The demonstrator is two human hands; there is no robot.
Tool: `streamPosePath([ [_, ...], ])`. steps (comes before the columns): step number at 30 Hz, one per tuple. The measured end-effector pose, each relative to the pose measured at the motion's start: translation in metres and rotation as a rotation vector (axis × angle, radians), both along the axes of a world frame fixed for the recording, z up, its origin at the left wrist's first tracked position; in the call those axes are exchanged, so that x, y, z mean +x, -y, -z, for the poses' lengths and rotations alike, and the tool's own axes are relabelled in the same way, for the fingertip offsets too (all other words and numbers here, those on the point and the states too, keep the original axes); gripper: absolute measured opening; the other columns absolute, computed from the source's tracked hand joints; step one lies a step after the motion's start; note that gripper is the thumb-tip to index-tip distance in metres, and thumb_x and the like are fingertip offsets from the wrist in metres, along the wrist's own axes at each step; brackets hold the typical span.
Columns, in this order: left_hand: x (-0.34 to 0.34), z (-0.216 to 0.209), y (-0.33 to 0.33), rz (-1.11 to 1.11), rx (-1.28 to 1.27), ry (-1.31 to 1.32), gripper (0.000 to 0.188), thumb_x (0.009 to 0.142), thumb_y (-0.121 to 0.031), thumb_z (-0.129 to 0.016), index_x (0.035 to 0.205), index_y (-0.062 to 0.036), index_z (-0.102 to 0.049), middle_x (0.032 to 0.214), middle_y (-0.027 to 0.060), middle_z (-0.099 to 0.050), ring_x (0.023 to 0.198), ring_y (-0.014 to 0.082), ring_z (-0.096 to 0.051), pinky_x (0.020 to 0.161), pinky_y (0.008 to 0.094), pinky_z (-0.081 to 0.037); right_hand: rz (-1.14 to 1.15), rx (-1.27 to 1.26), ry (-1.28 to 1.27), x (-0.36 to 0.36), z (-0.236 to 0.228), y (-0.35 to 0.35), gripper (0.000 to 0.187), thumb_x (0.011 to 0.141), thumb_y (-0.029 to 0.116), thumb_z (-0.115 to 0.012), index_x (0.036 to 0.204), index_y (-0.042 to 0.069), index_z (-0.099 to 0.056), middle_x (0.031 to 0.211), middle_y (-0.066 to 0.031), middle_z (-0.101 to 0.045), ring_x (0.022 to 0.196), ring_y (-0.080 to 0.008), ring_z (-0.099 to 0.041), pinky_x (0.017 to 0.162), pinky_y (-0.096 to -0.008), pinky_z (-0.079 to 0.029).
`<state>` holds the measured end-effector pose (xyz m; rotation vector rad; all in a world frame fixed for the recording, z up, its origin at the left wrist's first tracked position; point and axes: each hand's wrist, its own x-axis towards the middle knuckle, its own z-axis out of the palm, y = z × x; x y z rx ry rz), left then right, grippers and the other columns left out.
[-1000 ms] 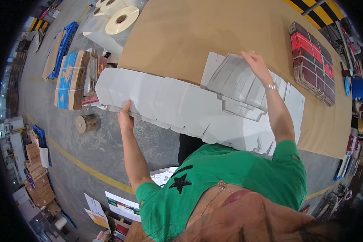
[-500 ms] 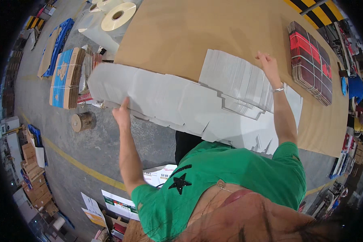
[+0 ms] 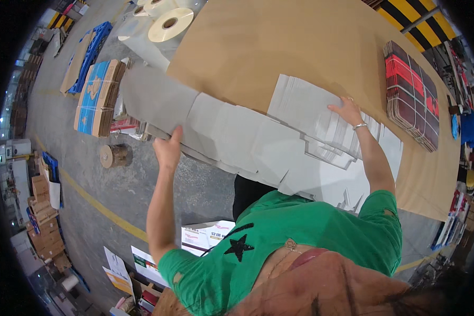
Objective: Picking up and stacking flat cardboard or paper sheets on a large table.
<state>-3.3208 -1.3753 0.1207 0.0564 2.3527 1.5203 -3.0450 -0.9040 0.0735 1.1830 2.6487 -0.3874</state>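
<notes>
A long stack of flat grey carton blanks [image 3: 231, 134] lies across the near edge of a brown work table [image 3: 258, 47], its left end hanging out past the table. My left hand [image 3: 168, 150] grips that overhanging left end from below, thumb on top. My right hand [image 3: 348, 110] rests flat, fingers spread, on a second pile of grey sheets [image 3: 305, 108] lying on top toward the right. A bracelet sits on that wrist. My green shirt hides the near edge of the stack.
A stack of red and dark printed cartons [image 3: 411, 100] lies at the table's right. On the floor to the left are bundled blue and brown cartons [image 3: 97, 97], a small wooden spool [image 3: 116, 155], film rolls [image 3: 168, 23] and a yellow line [image 3: 100, 208].
The long grey stack has shifted left and further over the table edge with my left hand. My right hand went from lifting the upper sheets to pressing them flat.
</notes>
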Motion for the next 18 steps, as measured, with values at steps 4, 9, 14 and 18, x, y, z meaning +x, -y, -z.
streamPosePath([
  [4,0.011,0.01,0.012,0.091,-0.017,-0.249,0.044,0.077,-0.019,-0.067,0.111,0.0042,-0.053,0.105,0.0097,-0.059,0.088,0.0212,-0.059,0.072,0.0295,-0.047,0.017,0.048,0.026,0.004,-0.004,0.001,0.077,0.067,0.058,-0.063,0.115,-0.001,-0.051,0.112,-0.0208,-0.053,0.107,-0.0315,-0.05,0.091,-0.0377,-0.039],
  [9,-0.018,0.038,0.017,-0.192,0.072,0.243,0.046,0.082,-0.032,-0.059,0.104,0.0088,-0.055,0.095,0.0096,-0.062,0.081,0.0187,-0.06,0.06,0.0298,-0.047,0.04,0.037,-0.047,0.008,0.005,-0.003,0.076,0.064,0.059,-0.063,0.113,0.001,-0.054,0.116,-0.0195,-0.052,0.112,-0.0317,-0.046,0.093,-0.044,-0.035],
  [14,0.005,-0.008,-0.007,0.146,-0.246,-0.391,0.027,0.081,-0.014,-0.061,0.096,0.0078,-0.06,0.09,0.0118,-0.064,0.079,0.0211,-0.061,0.063,0.0325,-0.046,0.04,-0.013,-0.035,0.011,-0.001,-0.008,0.077,0.064,0.057,-0.064,0.114,0.0,-0.054,0.114,-0.0203,-0.053,0.109,-0.0308,-0.048,0.091,-0.041,-0.038],
  [18,-0.019,0.049,0.026,-0.258,0.439,0.277,0.035,0.08,-0.015,-0.063,0.105,0.0085,-0.056,0.1,0.0145,-0.062,0.09,0.0219,-0.058,0.079,0.0306,-0.044,0.043,-0.022,-0.07,0.009,0.002,-0.005,0.078,0.063,0.057,-0.064,0.114,0.0,-0.053,0.115,-0.0195,-0.053,0.11,-0.0299,-0.049,0.091,-0.0393,-0.039],
])
